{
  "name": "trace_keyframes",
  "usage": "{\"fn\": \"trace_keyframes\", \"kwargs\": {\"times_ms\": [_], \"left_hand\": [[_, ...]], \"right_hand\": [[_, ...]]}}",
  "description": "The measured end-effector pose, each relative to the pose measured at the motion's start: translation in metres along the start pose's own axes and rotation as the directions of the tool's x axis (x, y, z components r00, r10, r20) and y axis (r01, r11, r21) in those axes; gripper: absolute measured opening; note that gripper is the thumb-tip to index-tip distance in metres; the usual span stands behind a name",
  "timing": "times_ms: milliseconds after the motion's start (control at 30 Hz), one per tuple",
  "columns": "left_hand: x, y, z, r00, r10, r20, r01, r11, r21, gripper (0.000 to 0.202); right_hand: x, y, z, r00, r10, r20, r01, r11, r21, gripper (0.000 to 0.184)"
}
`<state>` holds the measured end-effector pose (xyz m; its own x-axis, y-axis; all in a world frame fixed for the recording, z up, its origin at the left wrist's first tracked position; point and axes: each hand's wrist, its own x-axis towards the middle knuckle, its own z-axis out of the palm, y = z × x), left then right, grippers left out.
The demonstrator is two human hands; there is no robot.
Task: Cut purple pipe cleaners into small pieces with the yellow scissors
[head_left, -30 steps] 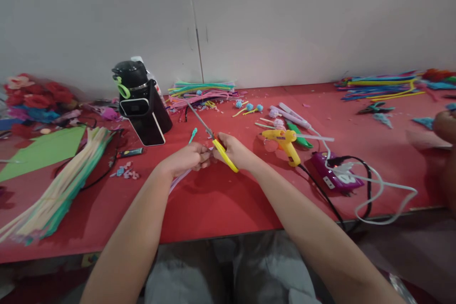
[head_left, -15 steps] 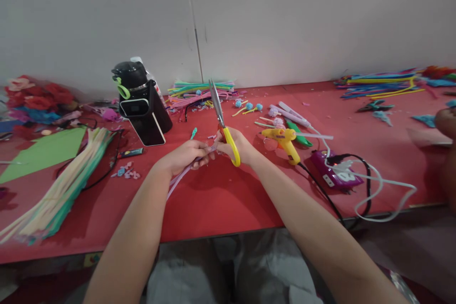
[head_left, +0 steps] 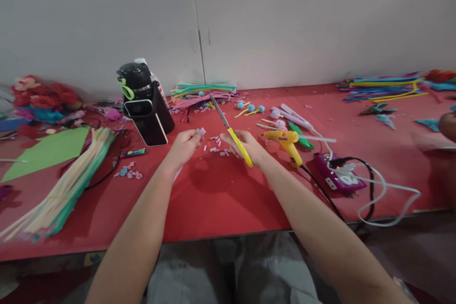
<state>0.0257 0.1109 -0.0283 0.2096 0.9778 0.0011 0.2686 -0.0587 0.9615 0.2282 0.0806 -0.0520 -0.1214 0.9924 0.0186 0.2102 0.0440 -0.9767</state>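
Pinching lilac strips [head_left: 203, 131], ends poking just past the fingertips, the left hand [head_left: 184, 147] is beside some little lilac bits [head_left: 214, 149] while the right hand [head_left: 254, 146] grips yellow-handled scissors [head_left: 233, 135]

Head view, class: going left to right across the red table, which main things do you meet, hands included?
Bundle of cream and green pipe cleaners, black bottle, left hand holding lilac pipe cleaner, right hand holding yellow-handled scissors, yellow glue gun, purple extension socket.
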Motion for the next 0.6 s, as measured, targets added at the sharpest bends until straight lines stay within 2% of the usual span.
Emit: {"fn": "trace_keyframes", "kwargs": {"times_ms": [133, 233, 367, 600], "left_hand": [[0.005, -0.002, -0.003, 0.995, 0.026, -0.093, -0.039, 0.990, -0.134, 0.026], [0.004, 0.000, -0.001, 0.989, 0.054, -0.136, -0.080, 0.979, -0.188, 0.026], [0.001, 0.003, 0.002, 0.988, 0.062, -0.144, -0.091, 0.975, -0.201, 0.026], [-0.003, 0.006, 0.004, 0.997, 0.032, -0.076, -0.042, 0.990, -0.136, 0.020]], "right_hand": [[-0.028, -0.010, -0.019, 0.984, 0.081, 0.159, -0.043, 0.972, -0.233, 0.052], [-0.046, -0.014, -0.022, 0.964, 0.125, 0.236, -0.021, 0.917, -0.398, 0.053], [-0.055, -0.016, -0.013, 0.970, 0.137, 0.202, -0.017, 0.863, -0.505, 0.051], [-0.051, -0.017, -0.003, 0.978, 0.100, 0.186, 0.011, 0.855, -0.519, 0.048]]}}
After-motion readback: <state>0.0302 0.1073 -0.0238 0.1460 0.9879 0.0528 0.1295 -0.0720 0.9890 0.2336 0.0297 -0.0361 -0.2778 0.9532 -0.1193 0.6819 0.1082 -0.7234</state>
